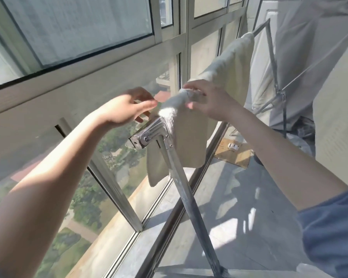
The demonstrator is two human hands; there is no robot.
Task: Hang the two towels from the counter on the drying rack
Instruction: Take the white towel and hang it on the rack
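A cream towel [191, 137] hangs over the top bar of the metal drying rack [149, 135], near the rack's corner bracket. Farther along the same bar a second cream towel [233, 59] is draped. My right hand [207, 101] grips the bunched top edge of the near towel on the bar. My left hand [127, 109] hovers just left of that towel with its fingers loosely spread, holding nothing.
A large window [78, 27] with metal frames runs along the left, with a long drop outside. The rack's slanted leg [187, 197] crosses the middle. A grey garment [301, 57] hangs at the right. Grey tiled floor [249, 197] lies below.
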